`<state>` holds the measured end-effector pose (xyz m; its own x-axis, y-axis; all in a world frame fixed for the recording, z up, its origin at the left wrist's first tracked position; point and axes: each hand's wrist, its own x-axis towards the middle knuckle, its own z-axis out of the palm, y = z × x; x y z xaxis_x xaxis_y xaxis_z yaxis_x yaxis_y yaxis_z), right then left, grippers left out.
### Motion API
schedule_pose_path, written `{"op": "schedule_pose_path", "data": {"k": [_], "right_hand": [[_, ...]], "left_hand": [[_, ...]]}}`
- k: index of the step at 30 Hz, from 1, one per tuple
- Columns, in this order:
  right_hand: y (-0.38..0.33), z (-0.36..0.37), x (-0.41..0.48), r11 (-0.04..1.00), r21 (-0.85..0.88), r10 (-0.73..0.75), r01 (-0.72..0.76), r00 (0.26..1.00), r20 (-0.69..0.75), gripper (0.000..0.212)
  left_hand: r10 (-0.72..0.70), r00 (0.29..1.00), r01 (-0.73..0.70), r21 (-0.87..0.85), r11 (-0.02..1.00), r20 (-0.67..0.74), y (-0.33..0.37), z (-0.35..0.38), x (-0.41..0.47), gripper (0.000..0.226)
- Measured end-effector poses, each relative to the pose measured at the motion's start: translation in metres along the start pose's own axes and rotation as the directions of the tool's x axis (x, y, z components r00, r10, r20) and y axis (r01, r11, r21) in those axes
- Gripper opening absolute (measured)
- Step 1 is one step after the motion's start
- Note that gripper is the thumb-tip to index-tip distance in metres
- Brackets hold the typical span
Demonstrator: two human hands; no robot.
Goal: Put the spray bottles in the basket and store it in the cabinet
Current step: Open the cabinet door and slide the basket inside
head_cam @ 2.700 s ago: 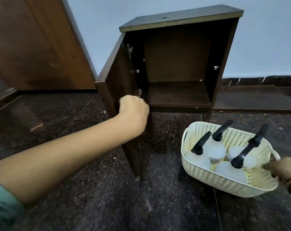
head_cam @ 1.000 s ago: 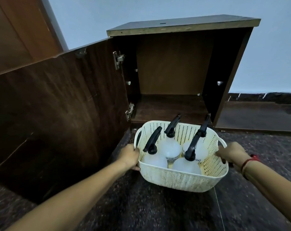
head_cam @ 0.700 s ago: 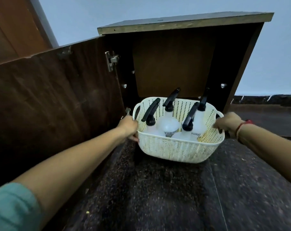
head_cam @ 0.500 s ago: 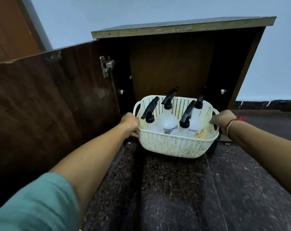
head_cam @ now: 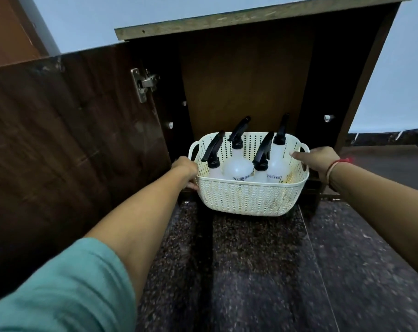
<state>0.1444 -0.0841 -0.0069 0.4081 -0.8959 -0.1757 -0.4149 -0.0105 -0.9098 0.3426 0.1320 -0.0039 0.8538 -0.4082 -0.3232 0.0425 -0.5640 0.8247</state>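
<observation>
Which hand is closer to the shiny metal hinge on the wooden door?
Left. The left hand grips the cream plastic basket's left side, below and just right of the shiny metal hinge. The right hand holds the basket's far side.

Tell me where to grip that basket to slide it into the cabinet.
Grip the basket by its two end handles, one hand from each side, as the left hand and right hand do. The cut-outs sit at the rim, keeping the bottles upright.
</observation>
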Motion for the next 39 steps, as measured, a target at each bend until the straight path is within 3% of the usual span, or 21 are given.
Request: {"op": "schedule_pose_path", "data": {"k": [2,4,5,7,8,9,11,12,14,20,24,32,39], "right_hand": [[0.003,-0.004,-0.010,0.992,0.125,-0.002,-0.007,0.998,0.068,0.053],[0.017,-0.007,-0.033,0.985,-0.014,-0.172,0.172,0.985,0.030,0.084],[0.029,-0.009,-0.048,0.944,-0.109,-0.311,0.310,0.950,0.002,0.090],[0.052,-0.007,-0.083,0.769,-0.320,-0.586,0.554,0.811,-0.004,0.092],[0.062,-0.003,-0.092,0.647,-0.446,-0.670,0.619,0.741,0.056,0.090],[0.070,0.004,-0.096,0.539,-0.548,-0.696,0.640,0.705,0.138,0.086],[0.072,0.021,-0.093,0.443,-0.688,-0.626,0.575,0.748,0.221,0.072],[0.068,0.028,-0.091,0.453,-0.715,-0.598,0.532,0.776,0.199,0.064],[0.057,0.033,-0.081,0.502,-0.710,-0.606,0.495,0.787,0.120,0.057],[0.015,0.022,-0.042,0.443,-0.795,-0.539,0.413,0.832,0.132,0.068],[0.008,0.017,-0.028,0.433,-0.778,-0.529,0.455,0.827,0.190,0.069],[0.010,0.022,-0.018,0.521,-0.684,-0.517,0.511,0.826,0.223,0.066],[-0.014,0.023,-0.011,0.583,-0.711,-0.258,0.393,0.920,0.296,0.085]], "left_hand": [[0.017,0.999,-0.019,-0.058,0.998,-0.039,-0.003,0.000,-0.006,0.037],[0.161,0.973,-0.154,0.056,0.987,-0.168,-0.019,0.003,-0.020,0.050],[0.294,0.927,-0.261,0.162,0.952,-0.235,-0.034,0.005,-0.032,0.056],[0.577,0.766,-0.474,0.357,0.805,-0.283,-0.062,0.013,-0.064,0.065],[0.667,0.709,-0.537,0.438,0.721,-0.228,-0.072,0.019,-0.076,0.067],[0.706,0.695,-0.569,0.498,0.655,-0.134,-0.078,0.027,-0.084,0.067],[0.654,0.756,-0.550,0.560,0.620,0.020,-0.082,0.048,-0.088,0.063],[0.620,0.784,-0.526,0.559,0.641,0.028,-0.078,0.056,-0.088,0.059],[0.609,0.792,-0.498,0.537,0.681,-0.037,-0.062,0.065,-0.083,0.049],[0.584,0.806,-0.415,0.608,0.677,-0.100,-0.008,0.041,-0.060,0.022],[0.563,0.823,-0.395,0.638,0.661,-0.074,0.008,0.036,-0.055,0.022],[0.521,0.853,-0.381,0.681,0.625,0.000,0.018,0.036,-0.049,0.028],[0.365,0.928,-0.313,0.687,0.656,0.074,0.036,0.021,-0.037,0.056]]}}
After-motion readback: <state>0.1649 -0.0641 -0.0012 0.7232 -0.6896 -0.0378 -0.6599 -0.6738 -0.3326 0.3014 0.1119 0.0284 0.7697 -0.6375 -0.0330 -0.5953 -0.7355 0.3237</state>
